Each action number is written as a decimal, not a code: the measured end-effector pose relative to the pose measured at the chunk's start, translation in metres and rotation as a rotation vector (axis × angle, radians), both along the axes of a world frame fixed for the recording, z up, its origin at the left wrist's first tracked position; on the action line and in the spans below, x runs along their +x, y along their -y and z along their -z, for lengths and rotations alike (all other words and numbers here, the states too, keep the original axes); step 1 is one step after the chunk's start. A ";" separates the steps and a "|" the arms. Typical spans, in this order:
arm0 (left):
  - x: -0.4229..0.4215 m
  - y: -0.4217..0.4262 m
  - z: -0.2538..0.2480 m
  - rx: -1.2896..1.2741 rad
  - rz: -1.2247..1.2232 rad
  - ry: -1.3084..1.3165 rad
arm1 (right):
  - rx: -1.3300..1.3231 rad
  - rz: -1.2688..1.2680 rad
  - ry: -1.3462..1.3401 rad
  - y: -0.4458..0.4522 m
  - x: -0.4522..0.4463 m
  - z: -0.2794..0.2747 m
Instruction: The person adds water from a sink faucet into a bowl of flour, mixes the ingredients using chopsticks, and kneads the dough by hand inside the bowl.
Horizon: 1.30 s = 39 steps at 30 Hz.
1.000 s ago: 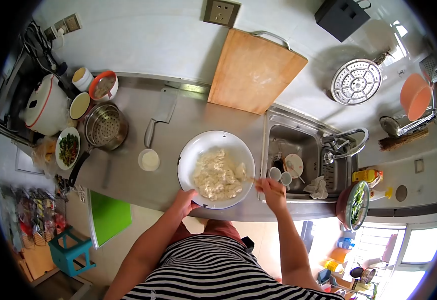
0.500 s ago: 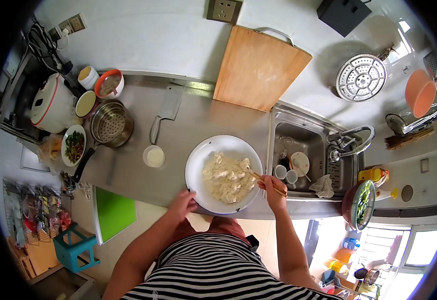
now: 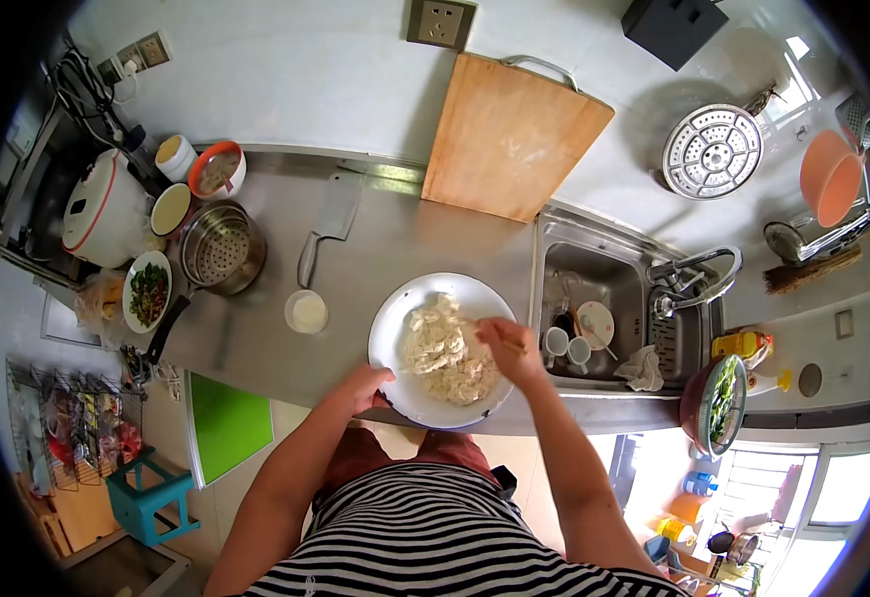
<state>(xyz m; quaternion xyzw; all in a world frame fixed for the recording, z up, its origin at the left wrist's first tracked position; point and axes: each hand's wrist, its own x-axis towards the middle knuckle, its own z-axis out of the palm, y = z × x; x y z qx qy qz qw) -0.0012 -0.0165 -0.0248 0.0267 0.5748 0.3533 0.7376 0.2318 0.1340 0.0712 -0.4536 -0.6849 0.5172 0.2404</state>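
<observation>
A wide white basin point(image 3: 387, 343) with a dark rim stands at the counter's front edge. Clumpy, shaggy dough point(image 3: 440, 343) lies inside it, with looser crumbs toward the near side. My left hand point(image 3: 363, 387) grips the basin's rim at the near left, thumb on top and fingers underneath. Over the right part of the basin, my right hand point(image 3: 511, 348) is closed around wooden chopsticks, mostly hidden by the hand; their tips reach toward the dough. A small cup of white contents point(image 3: 307, 311) sits left of the basin.
Behind the cup lies a cleaver point(image 3: 333, 219). A cutting board point(image 3: 515, 134) leans on the wall. The sink point(image 3: 604, 269) at right holds cups and a dish. A steamer pot point(image 3: 223, 247), a plate of chopped vegetables point(image 3: 147, 291) and bowls stand left.
My left hand has closed on the basin's rim. My right hand has moved left and up over the basin with the chopsticks, and the dough is more heaped toward the back.
</observation>
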 end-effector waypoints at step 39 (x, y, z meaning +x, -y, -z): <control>0.044 0.008 -0.014 0.007 -0.308 -0.036 | -0.279 0.295 -0.240 -0.008 0.010 0.011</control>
